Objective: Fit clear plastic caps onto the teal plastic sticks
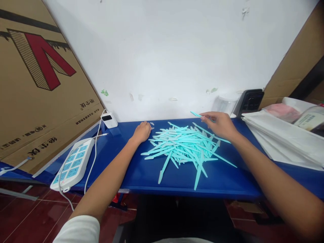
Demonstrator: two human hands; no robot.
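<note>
A blue table (pixel 141 179) ran left to right under a white wall, with a cardboard box (pixel 37 84) leaning at far left and a power strip (pixel 73 163) near its left edge. A heap of teal plastic sticks (pixel 182 148) lay mid-table. The right hand (pixel 220 125) pinched 1 teal stick (pixel 196 114) just past the heap's far side (a fingertip grip near one end looked wise, keeping neighbours undisturbed). The left hand (pixel 141 132) rested curled and empty on the table, just left of the heap.

body: two bare forearms | left sleeve (pixel 78 229): white, short | no gloves
</note>
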